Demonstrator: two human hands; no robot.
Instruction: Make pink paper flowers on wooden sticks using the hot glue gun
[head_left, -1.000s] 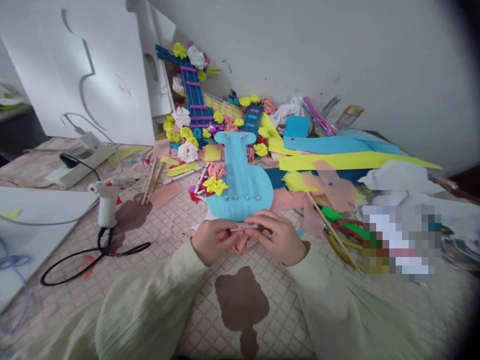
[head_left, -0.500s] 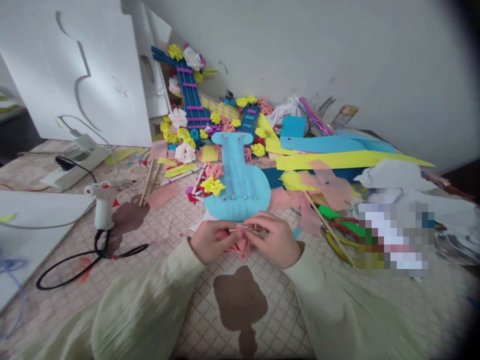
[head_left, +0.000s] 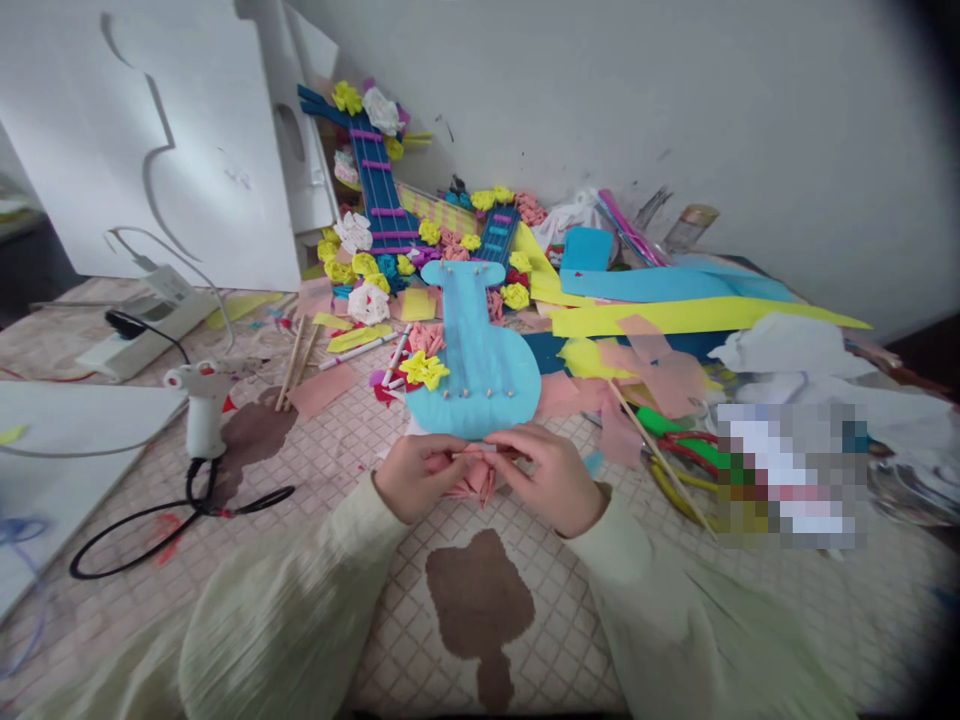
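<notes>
The diamond-patterned table (head_left: 555, 610) showed a brown patch (head_left: 480, 590) — and carried a glue gun (head_left: 204, 425), a power strip (head_left: 146, 335), wooden sticks (head_left: 291, 364), pink paper (head_left: 326, 390) and a white board (head_left: 90, 420).

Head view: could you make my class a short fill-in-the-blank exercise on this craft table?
1. The left hand and right hand hold folded paper coloured ____.
2. The glue gun is to the ____ of the left hand.
3. The star-like flower at the left edge of the light-blue cutout is ____.
Missing words: pink; left; yellow.

Pink paper (head_left: 477, 483) in both hands (head_left: 420, 477) (head_left: 553, 480)
</notes>
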